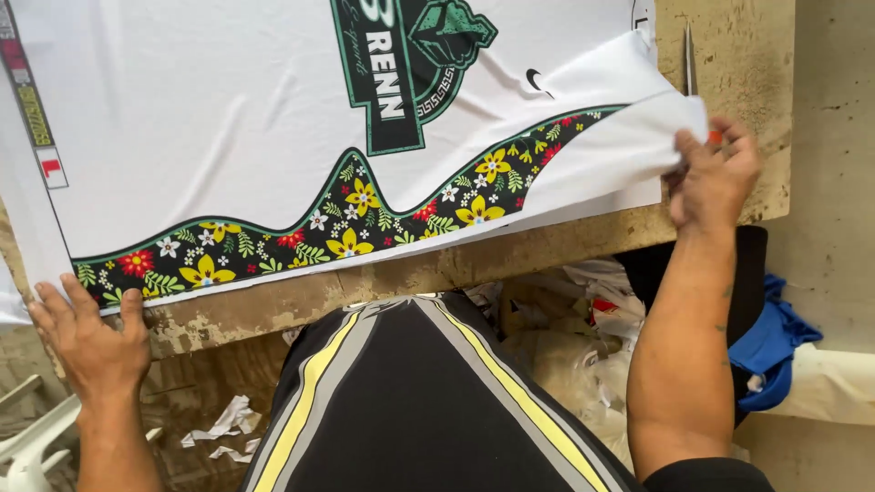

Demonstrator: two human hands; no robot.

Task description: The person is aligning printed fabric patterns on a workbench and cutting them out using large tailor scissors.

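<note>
From the head view I look down on a worn wooden table (pixel 583 241) with a large white printed sheet (pixel 210 109) spread across it. The sheet carries a green and black emblem at the far middle and a wavy black band of yellow, red and white flowers (pixel 346 223) running along its near edge, rising toward the right.

My left hand (pixel 91 342) lies flat at the near left corner of the sheet, fingers spread and thumb out, pressing on the sheet's edge at the table's rim. It grips nothing.

My right hand (pixel 715 173) is at the right end of the sheet, fingers pinched on the white margin there, which is lifted and curled up off the table. A pair of scissors (pixel 690 59) shows just beyond that hand, blades pointing far; I cannot tell whether the hand also holds them.

Near me is my black garment with yellow and grey stripes (pixel 410 401). White paper scraps (pixel 223 428) lie on the floor near left, and blue cloth (pixel 775 342) sits at the right.
</note>
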